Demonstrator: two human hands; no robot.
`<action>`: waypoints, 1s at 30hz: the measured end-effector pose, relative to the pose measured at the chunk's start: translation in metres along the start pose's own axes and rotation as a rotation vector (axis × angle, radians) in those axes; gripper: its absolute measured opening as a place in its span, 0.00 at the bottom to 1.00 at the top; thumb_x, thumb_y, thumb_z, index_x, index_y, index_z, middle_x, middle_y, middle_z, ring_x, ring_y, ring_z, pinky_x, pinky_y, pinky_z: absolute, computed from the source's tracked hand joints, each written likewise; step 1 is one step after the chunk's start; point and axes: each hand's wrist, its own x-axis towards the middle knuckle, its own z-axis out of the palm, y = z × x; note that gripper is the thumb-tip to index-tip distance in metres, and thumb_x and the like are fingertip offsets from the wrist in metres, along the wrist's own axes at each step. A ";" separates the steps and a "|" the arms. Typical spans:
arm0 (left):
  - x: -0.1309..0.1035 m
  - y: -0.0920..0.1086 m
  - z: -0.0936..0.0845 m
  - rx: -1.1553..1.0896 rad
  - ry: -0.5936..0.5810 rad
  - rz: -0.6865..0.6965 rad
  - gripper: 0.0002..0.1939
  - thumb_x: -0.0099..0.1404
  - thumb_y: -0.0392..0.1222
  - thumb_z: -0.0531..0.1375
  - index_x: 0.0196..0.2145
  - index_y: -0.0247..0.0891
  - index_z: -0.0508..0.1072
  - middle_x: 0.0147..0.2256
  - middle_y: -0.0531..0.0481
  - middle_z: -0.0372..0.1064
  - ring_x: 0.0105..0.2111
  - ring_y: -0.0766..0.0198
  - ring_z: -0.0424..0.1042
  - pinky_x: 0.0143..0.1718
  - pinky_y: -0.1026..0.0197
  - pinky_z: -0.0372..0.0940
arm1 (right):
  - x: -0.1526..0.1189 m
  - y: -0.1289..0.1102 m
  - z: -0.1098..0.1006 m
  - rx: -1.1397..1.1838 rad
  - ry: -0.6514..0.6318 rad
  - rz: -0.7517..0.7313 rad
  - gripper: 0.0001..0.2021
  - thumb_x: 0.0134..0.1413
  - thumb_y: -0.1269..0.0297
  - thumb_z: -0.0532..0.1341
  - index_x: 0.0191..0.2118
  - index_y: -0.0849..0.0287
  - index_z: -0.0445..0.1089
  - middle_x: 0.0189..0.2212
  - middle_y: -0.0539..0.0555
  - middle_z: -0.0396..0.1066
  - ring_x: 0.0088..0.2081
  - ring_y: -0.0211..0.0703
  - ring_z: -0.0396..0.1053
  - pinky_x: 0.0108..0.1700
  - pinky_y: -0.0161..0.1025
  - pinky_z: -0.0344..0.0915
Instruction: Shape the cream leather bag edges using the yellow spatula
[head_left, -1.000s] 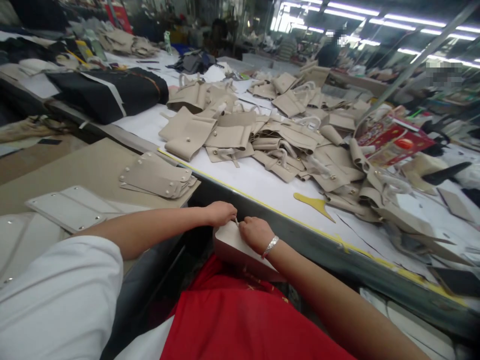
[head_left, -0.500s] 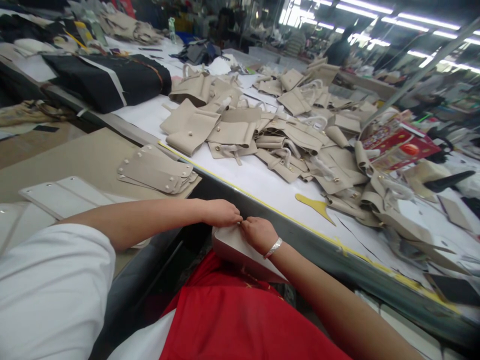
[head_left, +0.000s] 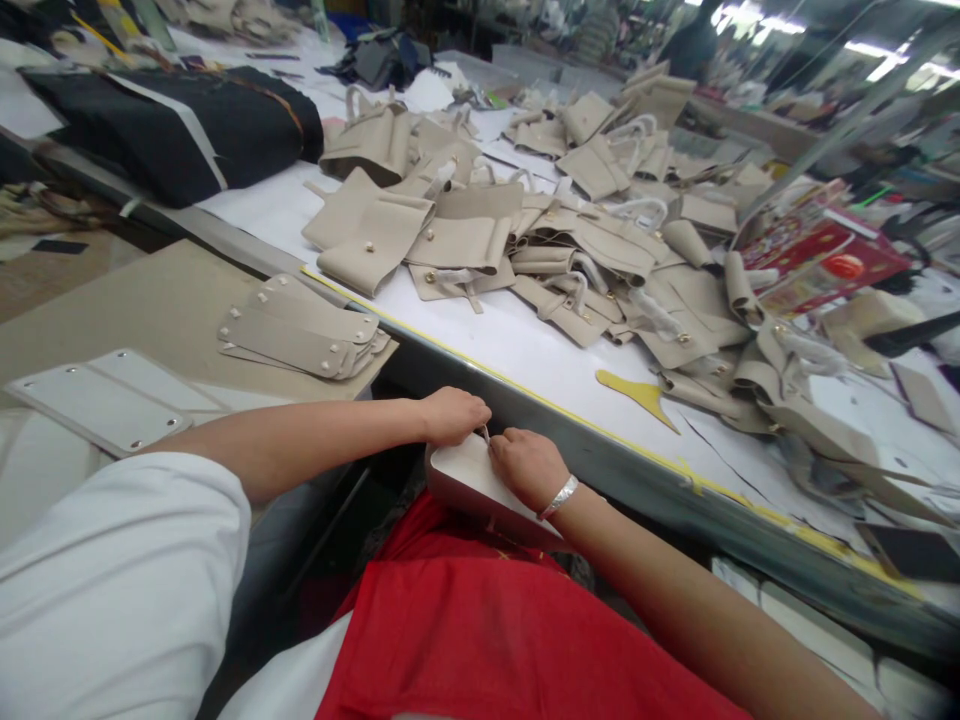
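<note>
Over my lap, against the table's edge, is a beige leather bag piece (head_left: 469, 470), its pale face turned up and its side bent down. My left hand (head_left: 456, 414) is closed at its far edge, fingers pinched on a thin strap (head_left: 486, 434) that shows between the two hands. Close beside it, my right hand (head_left: 529, 466), with a silver bracelet (head_left: 559, 496) on the wrist, is closed too, fingertips pressed at the same edge of the bag piece. The fingers hide most of what they pinch.
Many beige bag pieces (head_left: 465, 230) with handles lie heaped on the white-covered table (head_left: 480, 320). A yellow template (head_left: 637, 396) is near its edge. To the left are stacked beige panels with studs (head_left: 300, 325), white panels (head_left: 101, 400) and a black bundle (head_left: 172, 130).
The view has tilted down slightly. My hands have drawn a little apart, and a thin strap now shows between them. The bag piece stays over my lap.
</note>
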 end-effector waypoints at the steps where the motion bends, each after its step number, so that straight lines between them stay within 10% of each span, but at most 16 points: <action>1: 0.000 0.000 0.000 -0.021 0.006 -0.029 0.07 0.59 0.35 0.52 0.33 0.36 0.70 0.35 0.46 0.70 0.34 0.57 0.70 0.28 0.61 0.60 | 0.000 -0.001 -0.001 -0.008 -0.012 -0.011 0.15 0.60 0.68 0.47 0.36 0.63 0.71 0.31 0.60 0.69 0.35 0.44 0.68 0.37 0.37 0.60; 15: -0.003 -0.011 0.008 -0.232 0.091 -0.098 0.12 0.64 0.40 0.50 0.34 0.37 0.72 0.35 0.48 0.70 0.35 0.62 0.69 0.33 0.65 0.59 | 0.005 0.004 -0.003 0.039 0.020 0.049 0.16 0.60 0.61 0.48 0.33 0.60 0.71 0.30 0.56 0.71 0.32 0.46 0.70 0.30 0.36 0.60; 22: -0.006 -0.020 -0.001 -0.427 -0.068 0.153 0.14 0.63 0.42 0.53 0.43 0.36 0.72 0.40 0.49 0.70 0.40 0.65 0.68 0.42 0.69 0.58 | 0.005 -0.011 0.002 0.018 0.049 0.090 0.13 0.56 0.73 0.48 0.36 0.64 0.70 0.31 0.60 0.71 0.32 0.47 0.71 0.29 0.37 0.61; 30: -0.005 -0.022 0.000 -0.560 -0.125 0.056 0.16 0.56 0.41 0.58 0.42 0.36 0.73 0.38 0.50 0.69 0.38 0.64 0.68 0.40 0.69 0.60 | 0.004 -0.003 0.007 0.104 0.102 0.224 0.13 0.58 0.66 0.49 0.34 0.61 0.70 0.31 0.57 0.71 0.32 0.45 0.70 0.29 0.36 0.58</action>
